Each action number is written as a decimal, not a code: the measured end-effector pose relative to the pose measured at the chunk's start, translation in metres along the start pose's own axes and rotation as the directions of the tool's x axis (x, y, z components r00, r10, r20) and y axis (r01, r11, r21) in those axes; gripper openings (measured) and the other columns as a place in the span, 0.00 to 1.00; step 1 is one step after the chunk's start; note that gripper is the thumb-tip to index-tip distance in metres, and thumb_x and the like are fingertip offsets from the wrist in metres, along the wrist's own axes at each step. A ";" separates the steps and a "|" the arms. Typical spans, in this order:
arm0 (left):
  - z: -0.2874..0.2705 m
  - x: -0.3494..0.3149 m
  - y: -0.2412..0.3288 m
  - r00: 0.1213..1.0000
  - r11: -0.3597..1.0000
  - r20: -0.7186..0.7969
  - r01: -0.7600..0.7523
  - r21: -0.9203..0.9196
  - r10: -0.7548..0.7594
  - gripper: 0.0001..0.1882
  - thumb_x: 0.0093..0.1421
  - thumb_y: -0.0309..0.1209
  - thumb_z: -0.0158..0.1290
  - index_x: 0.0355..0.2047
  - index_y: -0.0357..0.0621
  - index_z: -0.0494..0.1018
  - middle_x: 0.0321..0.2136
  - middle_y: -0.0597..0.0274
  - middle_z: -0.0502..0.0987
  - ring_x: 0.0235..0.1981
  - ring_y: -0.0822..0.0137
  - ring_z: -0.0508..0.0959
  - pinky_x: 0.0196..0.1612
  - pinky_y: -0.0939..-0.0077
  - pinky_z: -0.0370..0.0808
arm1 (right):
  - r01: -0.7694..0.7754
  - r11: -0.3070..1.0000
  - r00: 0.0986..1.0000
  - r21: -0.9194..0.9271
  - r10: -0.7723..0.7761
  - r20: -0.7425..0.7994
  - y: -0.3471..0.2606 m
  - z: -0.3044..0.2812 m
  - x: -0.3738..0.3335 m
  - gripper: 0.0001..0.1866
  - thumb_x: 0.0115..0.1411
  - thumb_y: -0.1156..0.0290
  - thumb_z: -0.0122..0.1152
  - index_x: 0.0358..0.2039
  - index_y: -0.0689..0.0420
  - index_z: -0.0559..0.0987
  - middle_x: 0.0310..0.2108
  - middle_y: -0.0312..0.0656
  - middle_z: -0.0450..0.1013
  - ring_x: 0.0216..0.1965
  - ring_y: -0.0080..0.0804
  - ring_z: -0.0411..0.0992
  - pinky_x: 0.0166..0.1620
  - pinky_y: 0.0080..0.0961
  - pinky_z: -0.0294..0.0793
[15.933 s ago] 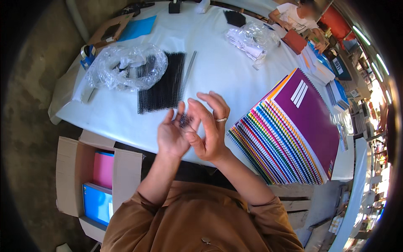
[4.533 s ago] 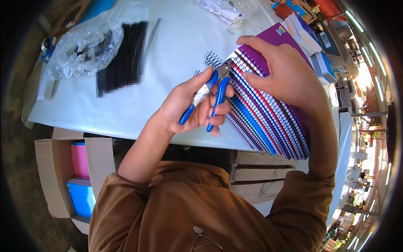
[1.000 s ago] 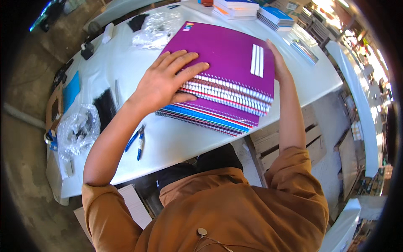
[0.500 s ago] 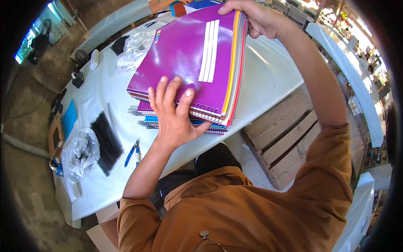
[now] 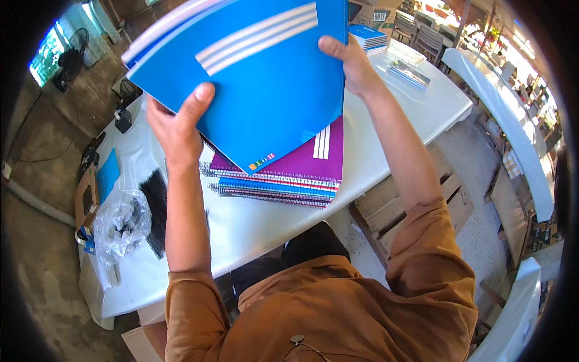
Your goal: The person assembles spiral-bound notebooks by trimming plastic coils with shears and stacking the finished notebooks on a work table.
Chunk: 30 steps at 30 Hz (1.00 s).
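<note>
A raised bundle of blue-covered notebooks [image 5: 265, 102], fanned at its upper left, is held tilted between my two hands. My left hand [image 5: 181, 130] grips its left edge, thumb on the blue cover and fingers mostly hidden behind. At the right edge, my right hand [image 5: 359, 69] is closed on the bundle, its thumb also on the cover. Just below, a stack of spiral notebooks [image 5: 283, 184] with a purple cover on top lies on the white-covered table [image 5: 253, 232]. Wire coils show along the stack's near side; the bundle covers much of its top.
Black binding coils [image 5: 156, 211] and a crumpled clear plastic bag [image 5: 123, 220] lie left of my left forearm. Blue booklets [image 5: 368, 39] and a flat clear packet [image 5: 410, 74] sit at the far right. A wooden pallet [image 5: 383, 229] stands below the table's right edge.
The purple-covered bundle in my hands has given way to a blue-covered one, lifted and tilted. My left hand has moved up and left to its edge; my right hand has come down.
</note>
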<state>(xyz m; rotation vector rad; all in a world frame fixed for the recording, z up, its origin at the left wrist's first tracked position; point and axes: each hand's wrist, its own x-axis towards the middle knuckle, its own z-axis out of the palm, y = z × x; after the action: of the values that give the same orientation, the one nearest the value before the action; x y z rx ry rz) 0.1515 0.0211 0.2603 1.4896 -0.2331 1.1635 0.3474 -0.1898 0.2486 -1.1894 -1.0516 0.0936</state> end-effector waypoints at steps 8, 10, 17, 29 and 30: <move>-0.014 -0.068 -0.060 0.914 0.916 0.168 0.326 0.231 -0.368 0.38 0.40 0.36 0.70 0.48 0.34 0.63 0.39 0.50 0.75 0.39 0.60 0.76 0.43 0.68 0.75 | -0.117 0.988 0.993 0.101 0.118 0.002 0.079 0.006 -0.072 0.45 0.43 0.53 0.73 0.57 0.60 0.62 0.49 0.45 0.68 0.50 0.37 0.68 0.50 0.31 0.70; -0.020 -0.077 -0.067 0.897 0.873 0.134 0.362 0.327 -0.422 0.35 0.40 0.33 0.70 0.46 0.33 0.65 0.37 0.50 0.75 0.37 0.61 0.78 0.41 0.69 0.76 | -0.067 0.990 0.997 -0.120 0.061 -0.055 0.082 0.018 -0.080 0.46 0.39 0.55 0.76 0.55 0.60 0.63 0.47 0.44 0.69 0.47 0.36 0.69 0.48 0.30 0.71; 0.001 -0.059 -0.068 0.932 0.935 0.120 0.324 0.143 -0.341 0.31 0.42 0.33 0.69 0.44 0.33 0.67 0.34 0.50 0.77 0.35 0.62 0.79 0.38 0.73 0.77 | -0.147 0.985 0.983 -0.088 0.135 -0.126 0.068 -0.002 -0.063 0.42 0.40 0.55 0.75 0.52 0.60 0.67 0.46 0.45 0.70 0.46 0.33 0.69 0.48 0.31 0.71; 0.065 0.102 -0.210 0.623 0.646 0.176 0.748 0.152 -0.763 0.36 0.48 0.51 0.62 0.46 0.33 0.69 0.35 0.53 0.78 0.32 0.66 0.79 0.35 0.77 0.75 | -0.477 0.820 0.856 0.318 0.515 -0.043 0.117 -0.112 0.110 0.29 0.47 0.65 0.69 0.49 0.60 0.71 0.48 0.46 0.72 0.46 0.38 0.72 0.51 0.35 0.71; 0.070 0.095 -0.222 0.576 0.603 0.191 0.786 0.139 -0.795 0.36 0.49 0.51 0.62 0.48 0.34 0.68 0.35 0.53 0.78 0.32 0.66 0.79 0.35 0.76 0.76 | -0.564 0.750 0.786 0.345 0.616 -0.055 0.139 -0.118 0.107 0.30 0.47 0.65 0.69 0.50 0.60 0.71 0.48 0.46 0.71 0.46 0.39 0.72 0.51 0.35 0.71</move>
<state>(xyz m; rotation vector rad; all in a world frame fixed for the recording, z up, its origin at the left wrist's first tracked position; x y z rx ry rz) 0.3901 0.0737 0.2018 1.5071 0.3031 0.2452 0.5518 -0.1542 0.2066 -1.1763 -0.4494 0.6326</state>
